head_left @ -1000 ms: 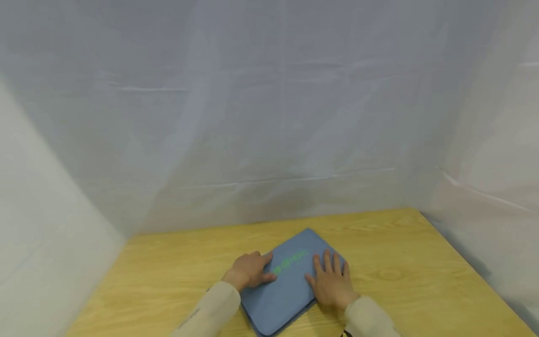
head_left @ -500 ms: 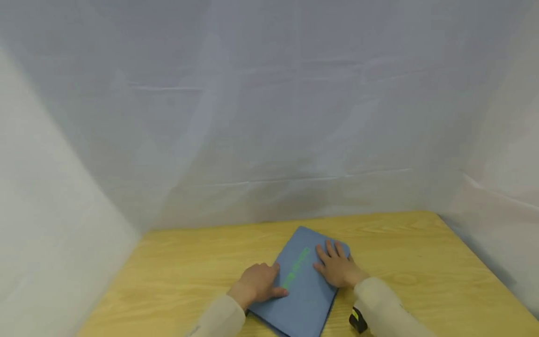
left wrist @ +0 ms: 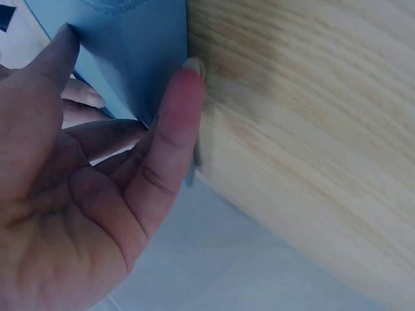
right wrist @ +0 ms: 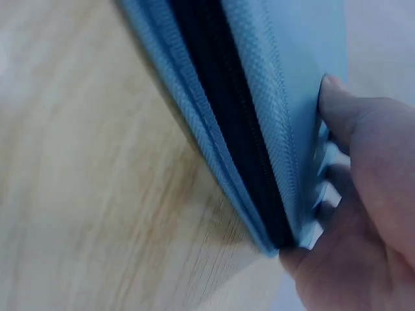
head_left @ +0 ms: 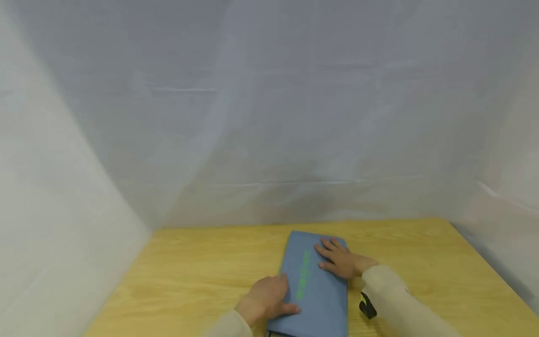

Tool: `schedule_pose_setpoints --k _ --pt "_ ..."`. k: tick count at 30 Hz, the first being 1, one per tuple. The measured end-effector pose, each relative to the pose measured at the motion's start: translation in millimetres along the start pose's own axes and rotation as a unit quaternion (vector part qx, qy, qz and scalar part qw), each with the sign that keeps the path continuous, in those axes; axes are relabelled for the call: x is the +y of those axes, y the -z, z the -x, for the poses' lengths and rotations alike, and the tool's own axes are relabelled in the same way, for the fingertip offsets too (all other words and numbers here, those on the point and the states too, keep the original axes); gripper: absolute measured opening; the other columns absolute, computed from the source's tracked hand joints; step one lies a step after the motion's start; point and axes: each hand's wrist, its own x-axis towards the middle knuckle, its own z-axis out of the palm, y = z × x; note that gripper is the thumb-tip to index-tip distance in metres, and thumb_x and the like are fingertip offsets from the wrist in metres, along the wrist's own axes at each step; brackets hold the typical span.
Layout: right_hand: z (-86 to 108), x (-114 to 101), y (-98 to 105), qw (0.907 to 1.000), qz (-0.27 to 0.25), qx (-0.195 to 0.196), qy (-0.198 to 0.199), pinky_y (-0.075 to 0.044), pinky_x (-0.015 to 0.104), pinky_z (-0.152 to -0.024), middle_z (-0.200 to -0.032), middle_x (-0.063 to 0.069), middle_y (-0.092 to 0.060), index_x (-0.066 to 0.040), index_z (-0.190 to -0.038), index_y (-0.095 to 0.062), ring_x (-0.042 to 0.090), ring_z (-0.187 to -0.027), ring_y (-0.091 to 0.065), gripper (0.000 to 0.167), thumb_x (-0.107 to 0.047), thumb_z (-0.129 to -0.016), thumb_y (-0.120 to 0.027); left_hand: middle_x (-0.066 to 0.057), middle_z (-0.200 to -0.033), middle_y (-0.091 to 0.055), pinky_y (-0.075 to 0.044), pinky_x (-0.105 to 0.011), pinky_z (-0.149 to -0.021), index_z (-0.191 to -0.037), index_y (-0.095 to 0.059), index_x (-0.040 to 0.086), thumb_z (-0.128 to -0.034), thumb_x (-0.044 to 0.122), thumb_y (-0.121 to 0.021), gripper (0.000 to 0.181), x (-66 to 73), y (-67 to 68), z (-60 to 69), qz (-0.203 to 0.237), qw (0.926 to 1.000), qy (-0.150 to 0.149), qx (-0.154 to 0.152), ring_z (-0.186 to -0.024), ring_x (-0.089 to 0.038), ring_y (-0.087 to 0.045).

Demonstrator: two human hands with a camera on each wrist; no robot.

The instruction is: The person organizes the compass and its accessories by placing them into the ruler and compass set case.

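Note:
A blue zip case [head_left: 316, 299] with green printing on its cover lies on the wooden table, its long side pointing away from me. At its left edge my left hand [head_left: 269, 295] grips it, thumb on the cover and fingers along the side. The left wrist view shows the left hand's [left wrist: 97, 188] fingers against the case's side [left wrist: 139, 58]. My right hand [head_left: 341, 260] rests on the far right part of the cover with fingers spread. In the right wrist view a dark zipper [right wrist: 237, 116] runs along the case's edge, with the right hand [right wrist: 363, 194] at its corner.
The yellow wood-grain table [head_left: 202, 262] extends to both sides of the case. Pale sheeting [head_left: 269, 117] hangs behind it, and more stands at the left and right. A black band with a yellow mark [head_left: 367, 306] sits by the right sleeve.
The case has turned counterclockwise from a slanted position to nearly straight. My left hand has shifted right and nearer me; my right hand has moved slightly farther away. The head view has also shifted.

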Motion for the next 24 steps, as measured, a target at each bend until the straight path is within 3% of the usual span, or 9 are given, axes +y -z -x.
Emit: schedule_pose_setpoints --k 5,13,24 --pt "-5.7 10 6 0.9984 -0.037 -0.002 0.042 -0.010 0.066 -0.105 -0.152 0.029 -0.013 0.000 -0.148 -0.029 0.051 -0.137 -0.003 0.062 -0.034 -0.100 -0.048 -0.018 -0.111 -0.065 -0.053 -0.033 -0.075 -0.123 -0.057 -0.010 -0.0817 0.061 -0.062 0.082 9.0 0.1 2.2 -0.031 0.9995 -0.003 0.010 -0.092 -0.026 -0.065" --pt "-15.9 16 7 0.9943 -0.056 -0.016 0.089 -0.010 0.067 -0.104 -0.153 0.028 -0.012 0.001 -0.147 -0.030 0.053 -0.136 -0.001 0.063 -0.031 -0.098 -0.052 -0.020 -0.096 -0.068 -0.053 -0.031 -0.061 -0.116 -0.060 -0.013 -0.0820 0.062 -0.061 0.082 18.3 -5.8 8.7 -0.035 0.9983 -0.004 0.047 -0.077 -0.023 -0.066" --pt "-23.6 20 8 0.9948 -0.068 -0.021 0.072 -0.009 0.066 -0.105 -0.156 0.022 -0.010 -0.004 -0.149 -0.029 0.048 -0.139 0.001 0.065 -0.034 -0.097 -0.054 -0.018 -0.082 -0.068 -0.052 -0.031 -0.055 -0.114 -0.061 -0.013 -0.0801 0.064 -0.061 0.084 21.2 -9.1 7.9 -0.043 0.9965 0.015 0.070 -0.069 -0.021 -0.066"
